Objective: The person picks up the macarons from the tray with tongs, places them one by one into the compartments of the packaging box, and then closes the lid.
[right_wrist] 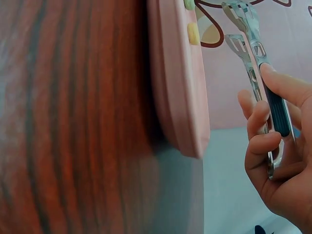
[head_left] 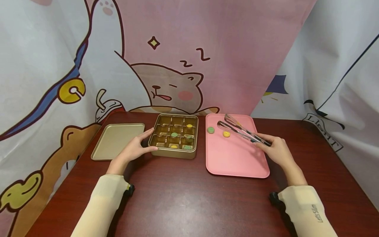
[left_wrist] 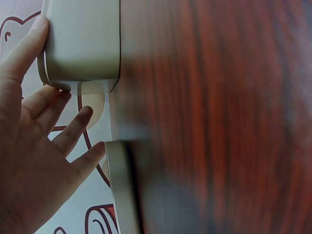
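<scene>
My left hand [head_left: 134,149] rests against the left side and near-left corner of a gold tin box [head_left: 174,152], its thumb and fingers fairly straight. A clear-walled divider splits the box into small compartments; several hold round green or yellow candy-like pieces, such as the green one [head_left: 174,134] in the centre. Over the pink tray [head_left: 234,161], my right hand [head_left: 275,149] grips metal tongs [right_wrist: 253,53] with dark handles. The tongs' ends stand apart. Below and left of them lie a yellow piece [head_left: 226,134] and a green piece [head_left: 211,130] on the tray.
A flat gold lid [head_left: 116,141] lies on the dark red wooden table [head_left: 183,197], left of the box. Cartoon-printed cloth [head_left: 231,59] hangs behind the table and along its sides.
</scene>
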The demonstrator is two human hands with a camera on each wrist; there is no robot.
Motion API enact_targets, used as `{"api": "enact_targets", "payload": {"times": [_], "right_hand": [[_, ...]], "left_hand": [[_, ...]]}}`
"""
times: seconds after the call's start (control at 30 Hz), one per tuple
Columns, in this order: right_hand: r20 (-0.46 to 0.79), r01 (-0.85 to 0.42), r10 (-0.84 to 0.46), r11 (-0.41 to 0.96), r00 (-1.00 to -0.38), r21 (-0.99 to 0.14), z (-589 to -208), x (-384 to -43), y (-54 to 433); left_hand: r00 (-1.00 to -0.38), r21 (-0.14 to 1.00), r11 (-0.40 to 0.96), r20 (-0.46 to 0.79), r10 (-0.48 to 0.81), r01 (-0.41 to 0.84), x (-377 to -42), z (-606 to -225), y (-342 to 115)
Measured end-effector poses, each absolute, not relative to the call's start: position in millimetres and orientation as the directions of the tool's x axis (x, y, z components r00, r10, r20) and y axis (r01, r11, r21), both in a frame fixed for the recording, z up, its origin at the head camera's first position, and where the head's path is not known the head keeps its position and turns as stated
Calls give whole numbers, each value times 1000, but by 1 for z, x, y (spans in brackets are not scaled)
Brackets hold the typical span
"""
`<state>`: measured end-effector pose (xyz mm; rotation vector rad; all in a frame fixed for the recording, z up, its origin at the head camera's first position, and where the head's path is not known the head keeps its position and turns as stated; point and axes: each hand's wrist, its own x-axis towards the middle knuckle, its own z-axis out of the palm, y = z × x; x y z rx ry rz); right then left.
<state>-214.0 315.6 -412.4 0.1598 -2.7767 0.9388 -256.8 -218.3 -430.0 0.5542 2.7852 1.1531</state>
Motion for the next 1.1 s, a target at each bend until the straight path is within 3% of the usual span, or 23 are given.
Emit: {"api": "enact_targets", "payload": {"times": [1.1], "right_hand": [[117,-151,-100,786,-988,-600,-421,-209,333]], "left_hand": [[-932,691,657,68,356,302,-257,-429,-218]]}}
